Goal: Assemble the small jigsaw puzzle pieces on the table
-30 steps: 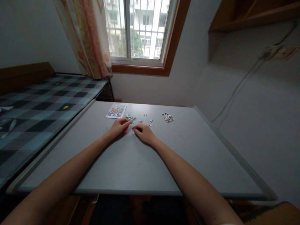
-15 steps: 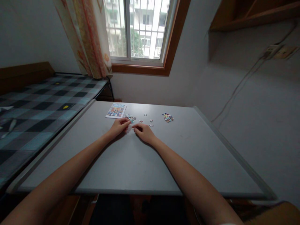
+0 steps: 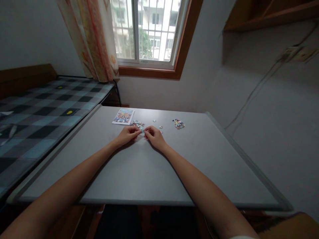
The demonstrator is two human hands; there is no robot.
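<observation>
Above the table's middle, my left hand (image 3: 129,134) pinches a small light-blue jigsaw piece (image 3: 142,130) at its fingertips. My right hand (image 3: 155,136) meets it from the other side, thumb and forefinger closed at the piece's edge. Whether it grips the same piece or a second one is too small to tell. Just behind the left fingers lies a pile of jigsaw pieces (image 3: 136,123). A loose piece (image 3: 154,121) and another loose piece (image 3: 160,127) lie beyond my right hand, with one more partly hidden by its fingers.
A picture card (image 3: 123,116) lies at the table's back left. Another pile of jigsaw pieces (image 3: 178,124) sits to the right on the white table (image 3: 134,179). A bed with a checked cover (image 3: 50,109) borders the left side; a wall stands at the right.
My hands have come together: the right moved slightly up and the left fingertips a little right. The light-blue piece now shows between the fingertips.
</observation>
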